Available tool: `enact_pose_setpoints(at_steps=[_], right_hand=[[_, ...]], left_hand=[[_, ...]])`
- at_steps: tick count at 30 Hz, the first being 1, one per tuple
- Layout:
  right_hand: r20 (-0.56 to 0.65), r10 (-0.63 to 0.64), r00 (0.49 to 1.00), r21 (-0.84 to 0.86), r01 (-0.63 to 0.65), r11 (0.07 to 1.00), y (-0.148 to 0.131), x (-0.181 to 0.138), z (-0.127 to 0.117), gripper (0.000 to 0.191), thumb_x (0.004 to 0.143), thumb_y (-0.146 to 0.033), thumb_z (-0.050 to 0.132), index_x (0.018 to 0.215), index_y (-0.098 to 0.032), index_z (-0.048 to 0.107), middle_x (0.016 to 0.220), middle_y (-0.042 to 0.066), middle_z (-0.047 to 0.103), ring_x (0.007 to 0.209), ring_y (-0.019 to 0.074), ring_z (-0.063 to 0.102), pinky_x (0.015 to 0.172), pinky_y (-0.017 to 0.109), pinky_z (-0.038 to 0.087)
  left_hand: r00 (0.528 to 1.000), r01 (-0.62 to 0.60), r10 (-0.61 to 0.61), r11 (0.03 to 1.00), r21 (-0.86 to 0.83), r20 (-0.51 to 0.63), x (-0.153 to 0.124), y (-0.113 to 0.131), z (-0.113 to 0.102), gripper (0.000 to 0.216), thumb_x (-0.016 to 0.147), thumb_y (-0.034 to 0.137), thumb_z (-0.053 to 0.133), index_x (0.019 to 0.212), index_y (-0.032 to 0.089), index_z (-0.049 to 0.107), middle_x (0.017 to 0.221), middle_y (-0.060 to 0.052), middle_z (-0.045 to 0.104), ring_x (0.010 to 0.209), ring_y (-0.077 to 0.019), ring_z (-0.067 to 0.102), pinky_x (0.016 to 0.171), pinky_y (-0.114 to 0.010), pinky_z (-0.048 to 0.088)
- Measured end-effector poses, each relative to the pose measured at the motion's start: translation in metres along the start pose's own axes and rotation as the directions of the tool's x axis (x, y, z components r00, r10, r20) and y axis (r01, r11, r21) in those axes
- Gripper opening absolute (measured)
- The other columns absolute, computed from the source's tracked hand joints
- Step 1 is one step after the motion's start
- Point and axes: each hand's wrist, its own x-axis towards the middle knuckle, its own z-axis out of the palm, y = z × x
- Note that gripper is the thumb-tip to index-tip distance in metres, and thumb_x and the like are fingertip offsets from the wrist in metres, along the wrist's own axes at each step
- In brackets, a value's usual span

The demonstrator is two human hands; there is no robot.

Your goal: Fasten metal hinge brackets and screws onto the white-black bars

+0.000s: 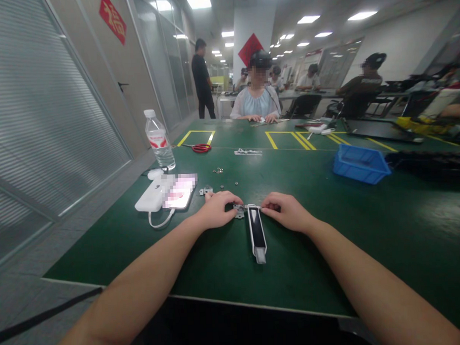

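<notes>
My left hand (221,209) is closed, thumb and fingers pinching a small silver metal bracket (238,212) with holes. Just right of the bracket, a long white-framed device with a black face (257,231) lies on the table, its pale grey end (260,256) toward me. A thin bar crosses the device's far end, between my hands. My right hand (287,211) is closed at the right end of that bar; what its fingertips grip is too small to make out. Another small metal bracket (206,191) lies beyond my left hand.
Several small nuts (218,170) are scattered on the green table (219,274). To the left stand a water bottle (160,140), a white power bank (154,193) and a cabled phone (181,191). Red-handled scissors (201,148) lie farther back; a blue bin (361,164) is at right. A person sits opposite.
</notes>
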Motion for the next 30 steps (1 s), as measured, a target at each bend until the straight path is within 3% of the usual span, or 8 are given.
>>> enact_pose_setpoints(at_steps=[3,8,30], right_hand=[[0.002,-0.004,1.0,-0.002,0.004,1.0,0.0021,-0.0001,0.0008,0.009,0.083,-0.022,0.057,0.08,-0.018,0.065,0.074,0.002,0.056,0.066,0.013,0.052,0.063,0.028,0.044],[-0.005,-0.008,1.0,0.009,0.008,1.0,0.0029,-0.0002,0.0015,0.01,0.083,-0.022,0.056,0.08,-0.018,0.064,0.074,0.002,0.056,0.066,0.0132,0.052,0.063,0.028,0.044],[0.001,0.003,1.0,-0.015,-0.003,1.0,0.0002,-0.0008,0.0002,0.01,0.083,-0.022,0.056,0.08,-0.017,0.065,0.074,0.002,0.057,0.066,0.0135,0.052,0.063,0.028,0.043]], left_hand=[[1.0,0.021,-0.021,1.0,-0.001,0.003,-0.0006,0.0013,-0.0006,0.021,0.081,0.026,0.057,0.1,0.022,0.064,0.108,-0.005,0.064,0.107,-0.0244,0.055,0.096,-0.044,0.032],[0.999,0.043,-0.043,0.999,0.002,0.011,-0.0015,0.0017,-0.0012,0.037,0.076,0.038,0.064,0.11,0.021,0.059,0.107,-0.005,0.063,0.102,-0.0247,0.056,0.094,-0.044,0.032],[1.0,0.022,-0.022,1.0,-0.002,-0.012,-0.002,0.0007,-0.0006,0.041,0.074,0.029,0.068,0.112,0.02,0.057,0.108,-0.004,0.062,0.1,-0.0226,0.057,0.092,-0.041,0.034]])
